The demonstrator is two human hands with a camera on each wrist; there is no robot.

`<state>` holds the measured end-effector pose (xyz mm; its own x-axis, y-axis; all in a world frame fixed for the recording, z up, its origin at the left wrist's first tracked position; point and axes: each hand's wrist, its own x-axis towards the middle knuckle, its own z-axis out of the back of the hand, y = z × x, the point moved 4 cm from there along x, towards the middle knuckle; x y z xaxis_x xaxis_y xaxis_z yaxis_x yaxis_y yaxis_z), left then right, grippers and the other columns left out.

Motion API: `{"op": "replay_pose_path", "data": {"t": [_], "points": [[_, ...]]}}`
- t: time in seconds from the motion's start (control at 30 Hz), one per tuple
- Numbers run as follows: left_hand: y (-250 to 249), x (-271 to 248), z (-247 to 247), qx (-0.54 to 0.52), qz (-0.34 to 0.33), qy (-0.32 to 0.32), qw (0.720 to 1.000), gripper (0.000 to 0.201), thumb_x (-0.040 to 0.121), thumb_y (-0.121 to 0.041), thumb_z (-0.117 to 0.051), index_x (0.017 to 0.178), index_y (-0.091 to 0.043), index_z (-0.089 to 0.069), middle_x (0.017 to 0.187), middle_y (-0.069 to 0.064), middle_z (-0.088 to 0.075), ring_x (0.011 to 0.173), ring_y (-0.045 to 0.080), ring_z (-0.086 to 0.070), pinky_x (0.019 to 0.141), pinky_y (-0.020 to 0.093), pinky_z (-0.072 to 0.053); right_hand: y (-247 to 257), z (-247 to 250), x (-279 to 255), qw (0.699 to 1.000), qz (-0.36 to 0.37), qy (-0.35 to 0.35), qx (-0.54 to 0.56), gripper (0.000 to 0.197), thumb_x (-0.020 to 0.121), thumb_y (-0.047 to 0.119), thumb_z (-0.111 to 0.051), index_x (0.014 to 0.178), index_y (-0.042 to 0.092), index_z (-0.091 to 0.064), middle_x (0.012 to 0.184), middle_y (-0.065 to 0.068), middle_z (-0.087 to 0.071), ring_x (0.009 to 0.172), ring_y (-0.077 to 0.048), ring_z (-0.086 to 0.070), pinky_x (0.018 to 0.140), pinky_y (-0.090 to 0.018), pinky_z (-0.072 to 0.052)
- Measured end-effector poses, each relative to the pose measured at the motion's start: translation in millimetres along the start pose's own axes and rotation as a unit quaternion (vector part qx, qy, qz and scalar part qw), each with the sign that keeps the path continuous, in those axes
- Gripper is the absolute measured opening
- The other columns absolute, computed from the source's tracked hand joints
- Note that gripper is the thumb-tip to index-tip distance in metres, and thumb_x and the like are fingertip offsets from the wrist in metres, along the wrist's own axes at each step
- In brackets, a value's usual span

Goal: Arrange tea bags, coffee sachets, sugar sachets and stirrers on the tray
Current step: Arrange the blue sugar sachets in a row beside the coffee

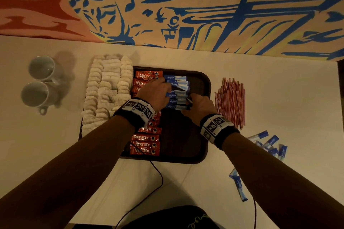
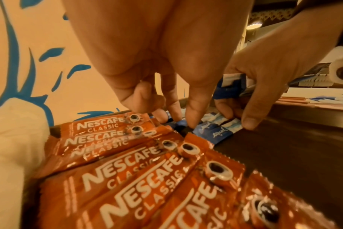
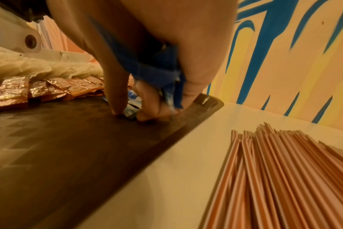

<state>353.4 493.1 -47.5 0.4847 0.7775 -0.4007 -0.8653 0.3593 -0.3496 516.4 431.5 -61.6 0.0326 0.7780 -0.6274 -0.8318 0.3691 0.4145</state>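
We look down on a pale tabletop (image 1: pixel 270 89) set against a wall (image 1: pixel 204 5) painted in blue strokes over tan, orange and yellow. On it lies a dark tray (image 1: pixel 204 83) with a chequered floor, and left of that stand two white cups (image 1: pixel 41 82). Along the tray's left side we see rows of pale tea bags (image 1: pixel 106 89), overhanging its left edge; whether all of them rest on the tray we cannot tell. Next comes a column of red coffee sachets (image 1: pixel 146 144), its middle hidden under our left wrist, and then a shorter column of blue sugar sachets (image 1: pixel 176 87) in the tray's far half. The striped stirrers (image 1: pixel 230 102) lie bundled on the table just right of the tray, and a loose sugar heap (image 1: pixel 270 143) sits nearer us, one stray sachet apart from it. Our left hand (image 1: pixel 155 95) reaches over the coffee column with fingers pointing down, fingertips (image 2: pixel 192 122) pressing the left ends of the sugar column. Our right hand (image 1: pixel 197 106) clutches spare blue sachets (image 3: pixel 152 69) against its palm while thumb and forefinger pinch the right end of the column's nearest sachet on the tray floor.
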Motion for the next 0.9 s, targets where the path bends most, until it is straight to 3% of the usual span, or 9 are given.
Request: {"op": "replay_pose_path", "data": {"t": [0.1,0.27,0.47,0.73,0.8,0.9], "points": [[-1,0,2,-0.010,-0.004,-0.003,1.000,0.032,0.093,-0.030,-0.064,0.123,-0.018,-0.062,0.125,0.003,-0.055,0.116,0.023,-0.054,0.090,0.034,-0.048,-1,4,1,0.999,-0.009,-0.023,0.028,0.054,0.085,0.035,-0.081,0.127,0.013,-0.055,0.119,-0.014,-0.065,0.103,-0.033,-0.066,0.088,-0.040,-0.057],[-11,-3,-7,0.031,-0.045,0.035,0.998,0.058,0.084,-0.048,-0.070,0.134,-0.024,-0.052,0.137,-0.001,-0.049,0.125,0.022,-0.046,0.095,0.041,-0.051,-4,16,10,0.990,-0.064,-0.048,0.118,0.065,0.079,0.037,-0.086,0.129,0.013,-0.053,0.122,-0.012,-0.064,0.107,-0.029,-0.064,0.090,-0.042,-0.057],[-16,-6,-22,0.075,-0.064,0.058,0.993,0.062,0.085,-0.044,-0.072,0.137,-0.020,-0.049,0.139,0.003,-0.049,0.124,0.025,-0.048,0.095,0.042,-0.052,5,19,18,0.994,-0.043,-0.050,0.087,0.057,0.081,0.033,-0.084,0.129,0.013,-0.061,0.121,-0.011,-0.068,0.106,-0.028,-0.067,0.091,-0.040,-0.058],[-11,-2,-21,0.045,-0.062,0.028,0.997,0.057,0.090,-0.039,-0.069,0.138,-0.017,-0.050,0.140,0.005,-0.049,0.129,0.026,-0.046,0.096,0.037,-0.048,4,22,20,0.992,-0.027,-0.052,0.112,0.050,0.084,0.023,-0.080,0.130,0.013,-0.063,0.120,-0.009,-0.068,0.106,-0.027,-0.066,0.087,-0.033,-0.055],[-10,-4,-20,0.036,-0.062,0.021,0.997,0.055,0.089,-0.039,-0.070,0.136,-0.018,-0.052,0.138,0.004,-0.050,0.128,0.025,-0.046,0.094,0.036,-0.049,0,26,19,0.988,-0.030,-0.055,0.143,0.043,0.085,0.020,-0.078,0.125,0.011,-0.065,0.113,-0.007,-0.068,0.099,-0.023,-0.064,0.080,-0.029,-0.051],[-12,-11,-11,-0.008,-0.049,-0.008,0.999,0.043,0.088,-0.039,-0.070,0.125,-0.021,-0.058,0.129,0.001,-0.053,0.121,0.023,-0.050,0.089,0.034,-0.049,-6,34,12,0.965,-0.046,-0.046,0.256,0.016,0.092,0.021,-0.073,0.104,0.010,-0.072,0.087,-0.004,-0.067,0.074,-0.018,-0.061,0.064,-0.027,-0.048]]}}
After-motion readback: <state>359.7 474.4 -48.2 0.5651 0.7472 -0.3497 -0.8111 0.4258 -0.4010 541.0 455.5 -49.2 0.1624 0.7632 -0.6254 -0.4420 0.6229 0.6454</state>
